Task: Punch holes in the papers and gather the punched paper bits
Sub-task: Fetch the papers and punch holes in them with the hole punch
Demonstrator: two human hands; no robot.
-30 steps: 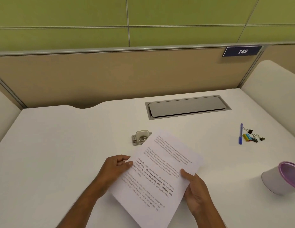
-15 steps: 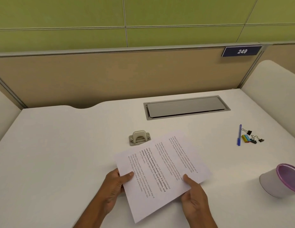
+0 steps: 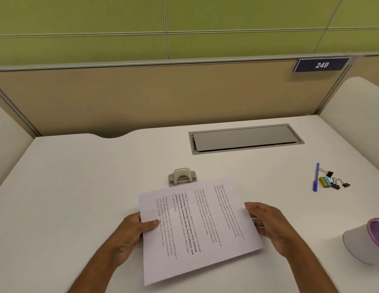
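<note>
I hold a white printed sheet of paper (image 3: pixel 197 227) over the white desk (image 3: pixel 78 187), turned sideways so the text lines run toward me. My left hand (image 3: pixel 133 229) pinches its left edge with the thumb on top. My right hand (image 3: pixel 266 223) grips the right edge. A small beige hole punch (image 3: pixel 182 176) sits on the desk just beyond the paper's far edge, apart from both hands. The paper's far edge lies close to the punch's mouth.
A tilted white cup with a pink-purple rim (image 3: pixel 366 240) lies at the right edge. A blue pen (image 3: pixel 316 179) and several small binder clips (image 3: pixel 332 181) lie at the right. A grey cable hatch (image 3: pixel 245 138) is set in the desk's back, before a tan partition.
Both hands have turned the paper clockwise, from a diagonal to a sideways position, and its far edge now lies nearer the hole punch.
</note>
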